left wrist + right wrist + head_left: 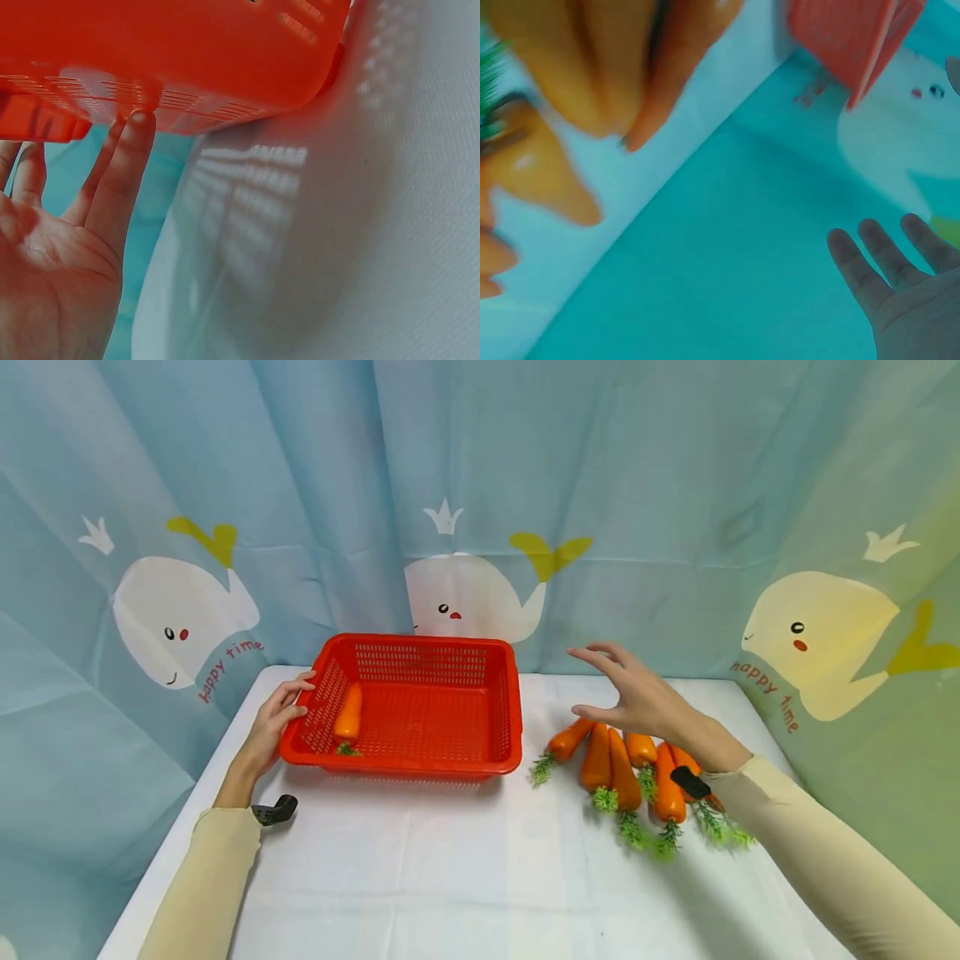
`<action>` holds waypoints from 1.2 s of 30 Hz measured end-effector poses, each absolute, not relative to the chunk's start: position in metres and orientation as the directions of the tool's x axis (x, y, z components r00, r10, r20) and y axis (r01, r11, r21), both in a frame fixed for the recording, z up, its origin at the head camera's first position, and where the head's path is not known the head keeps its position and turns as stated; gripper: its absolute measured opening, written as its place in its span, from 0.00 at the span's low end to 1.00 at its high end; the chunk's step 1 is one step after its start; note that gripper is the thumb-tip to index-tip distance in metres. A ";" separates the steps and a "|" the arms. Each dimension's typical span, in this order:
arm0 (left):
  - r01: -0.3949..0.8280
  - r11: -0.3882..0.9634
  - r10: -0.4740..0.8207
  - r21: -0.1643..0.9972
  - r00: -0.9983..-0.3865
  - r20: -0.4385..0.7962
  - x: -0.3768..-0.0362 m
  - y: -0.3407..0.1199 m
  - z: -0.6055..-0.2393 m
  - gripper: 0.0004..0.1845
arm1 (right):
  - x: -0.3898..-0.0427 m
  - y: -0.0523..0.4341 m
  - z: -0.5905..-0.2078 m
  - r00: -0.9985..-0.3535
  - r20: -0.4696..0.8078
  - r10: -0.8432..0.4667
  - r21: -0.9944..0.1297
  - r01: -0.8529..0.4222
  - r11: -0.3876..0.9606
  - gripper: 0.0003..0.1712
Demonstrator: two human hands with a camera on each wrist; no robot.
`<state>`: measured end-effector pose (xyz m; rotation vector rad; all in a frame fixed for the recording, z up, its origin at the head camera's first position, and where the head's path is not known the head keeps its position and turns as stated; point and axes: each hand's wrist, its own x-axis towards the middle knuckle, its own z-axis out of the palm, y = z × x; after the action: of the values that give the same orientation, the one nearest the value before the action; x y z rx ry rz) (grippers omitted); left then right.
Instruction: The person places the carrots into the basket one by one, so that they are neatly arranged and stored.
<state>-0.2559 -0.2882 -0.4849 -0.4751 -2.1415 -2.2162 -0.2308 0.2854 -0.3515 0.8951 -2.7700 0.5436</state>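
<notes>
A red plastic basket (427, 768) with slotted walls stands on the table, one toy carrot (348, 714) lying inside at its left. My left hand (273, 718) touches the basket's left side, thumb and fingertips right at the rim. From below, the left wrist view shows long, straight fingers (120, 172) meeting the slotted wall. Over a pile of toy carrots (622, 768) with green leafy tops, my right hand (637, 693) hovers with thumb and fingers spread apart and nothing between them. Part of the pile is hidden behind the right wrist.
A white cloth covers the table (450, 877). Behind it and along both sides hangs a light blue curtain (660, 460) printed with whales. Both wrists carry a small black strap or mount (690, 782).
</notes>
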 end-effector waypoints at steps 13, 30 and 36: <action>0.232 -0.059 0.198 0.971 -0.951 0.239 -0.258 -0.288 -0.486 0.18 | -0.194 0.378 -0.373 -0.797 0.440 -0.414 -0.223 -0.544 0.809 0.55; 0.219 -0.049 0.192 0.974 -0.955 0.224 -0.257 -0.288 -0.485 0.20 | -0.171 0.424 -0.409 -0.892 0.375 -0.254 -0.362 -0.393 0.845 0.52; 0.220 -0.050 0.183 0.974 -0.957 0.226 -0.258 -0.288 -0.485 0.20 | -0.172 0.449 -0.425 -0.945 0.234 -0.230 -0.434 -0.313 0.845 0.45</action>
<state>-0.2582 -0.2884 -0.4851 -0.4552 -2.1473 -2.2104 -0.1717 0.4492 -0.4246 0.4234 -2.8495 0.7140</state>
